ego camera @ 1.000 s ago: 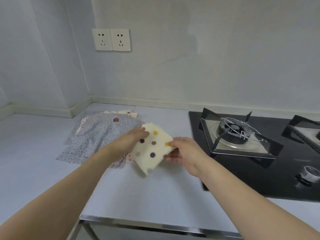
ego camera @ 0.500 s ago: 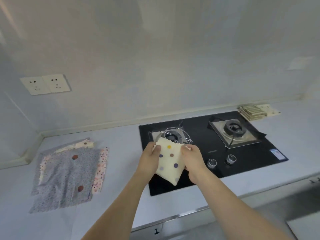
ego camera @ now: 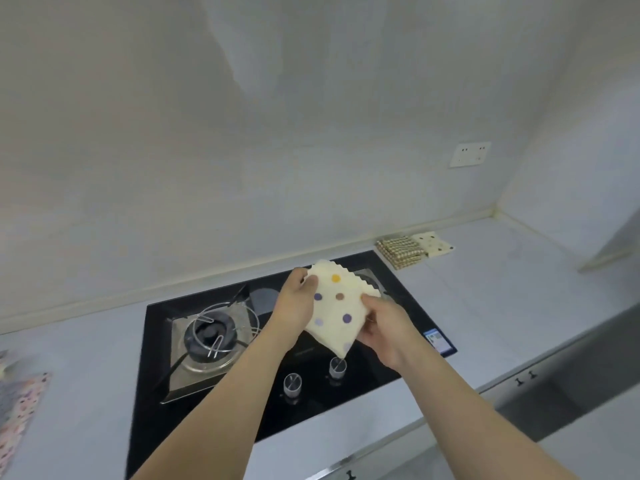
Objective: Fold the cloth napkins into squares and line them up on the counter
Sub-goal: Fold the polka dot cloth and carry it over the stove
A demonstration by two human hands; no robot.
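Both forearms reach in from below, over the hob [ego camera: 391, 368]; left hand [ego camera: 294, 301] pinches the napkin [ego camera: 337, 306] at its upper left corner, thumb on top; right hand [ego camera: 386, 329] grips the right edge, fingers curled behind the cloth; napkin is folded, cream with coloured dots, held in the air between the two hands, one corner hanging down just above a knob [ego camera: 337, 366]; second knob [ego camera: 292, 383] beside it; left burner [ego camera: 211, 336] uncovered, right burner hidden behind the cloth; unfolded cloths [ego camera: 20, 407] at far left edge of the counter [ego camera: 485, 306]; beyond the hob, two folded napkins side by side, touching: checked one [ego camera: 400, 251], dotted one [ego camera: 434, 243]; socket [ego camera: 470, 154] on the wall above.
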